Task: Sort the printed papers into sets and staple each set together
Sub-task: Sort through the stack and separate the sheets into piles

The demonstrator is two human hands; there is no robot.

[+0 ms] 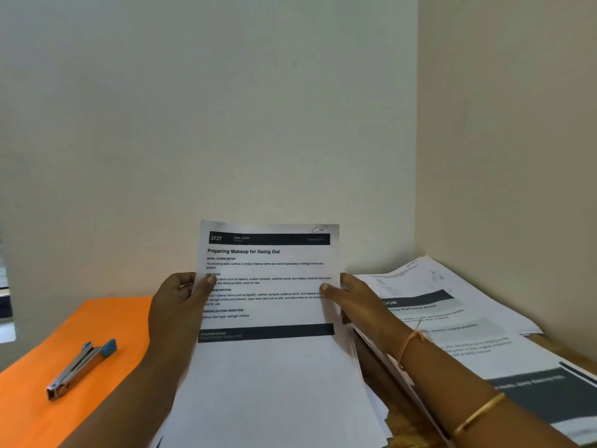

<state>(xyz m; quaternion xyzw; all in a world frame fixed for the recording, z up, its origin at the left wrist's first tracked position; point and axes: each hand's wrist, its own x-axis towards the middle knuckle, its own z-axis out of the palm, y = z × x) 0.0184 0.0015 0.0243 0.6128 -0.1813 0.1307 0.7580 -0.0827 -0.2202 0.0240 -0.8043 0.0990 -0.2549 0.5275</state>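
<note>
1. Fingers (206, 282) of the left hand (176, 305) are curled round the left edge of the sheaf (268, 286), with the thumb pinching from the front. The right hand (358, 302) grips the opposite edge the same way, its thumb lying on the printed text.
2. That sheaf of printed papers stands nearly upright between the two hands, its top sheet headed "Preparing Makeup for Going Out" and facing the camera. It is probably held like this so the title can be read and the set identified.
3. Gripping both side edges also suits squaring the pages, and the lower edges of the sheaf fan out unevenly, so I judge they need tapping level before any stapling.
4. Left of the sheaf, well apart from it, the stapler (80, 370) lies untouched on an orange folder (106, 321), within reach of the left hand for when a set is ready.
5. Right of the sheaf, just behind the right forearm, a loose pile (468, 334) of more printed sheets is spread against the corner of the wall; whether it is sorted or waiting cannot be told.
6. Sorting looks to be the step in hand, with fastening yet to come.
</note>
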